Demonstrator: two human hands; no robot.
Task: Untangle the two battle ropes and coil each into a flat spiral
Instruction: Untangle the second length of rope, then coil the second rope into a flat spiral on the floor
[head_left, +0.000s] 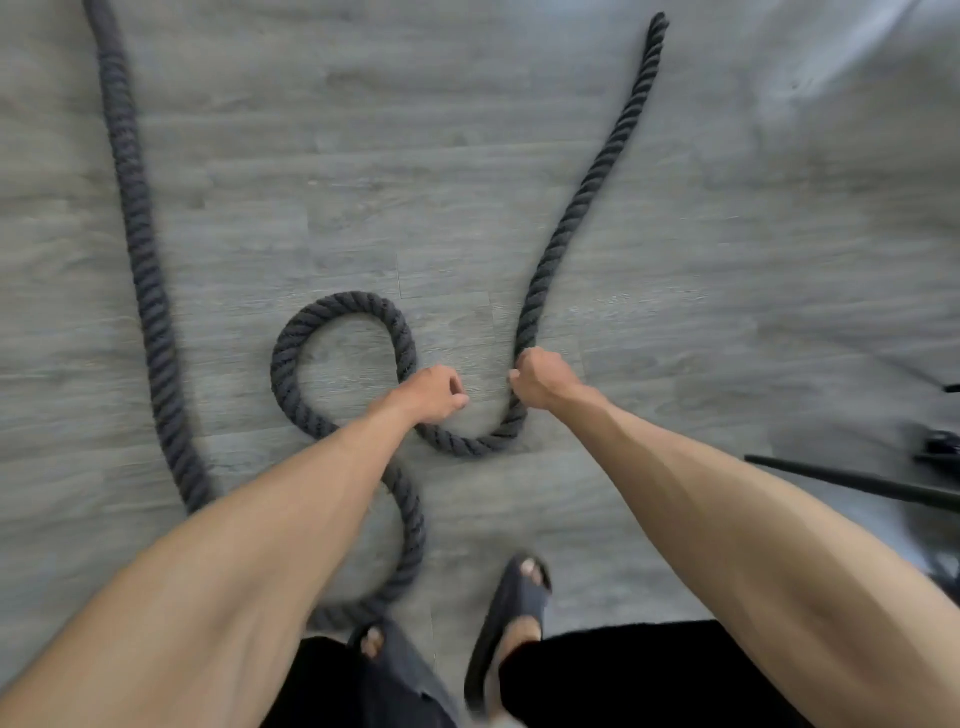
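A thick dark twisted battle rope (587, 182) lies on the grey floor. Its free end is at the top right; it runs down to my right hand (540, 376), which grips it. Below that hand the rope sags in a U to my left hand (434, 392), whose fingers are curled over it. Left of that hand the rope forms a round loop (291, 332), then snakes down under my left forearm toward my feet. A second long stretch of rope (130, 192) runs from the top left down the left side.
My two feet in dark sandals (511, 618) stand at the bottom centre, close to the rope's lower bend. A black bar (852, 480) and dark gear lie at the right edge. Grey wood-look floor (363, 130) surrounds the ropes.
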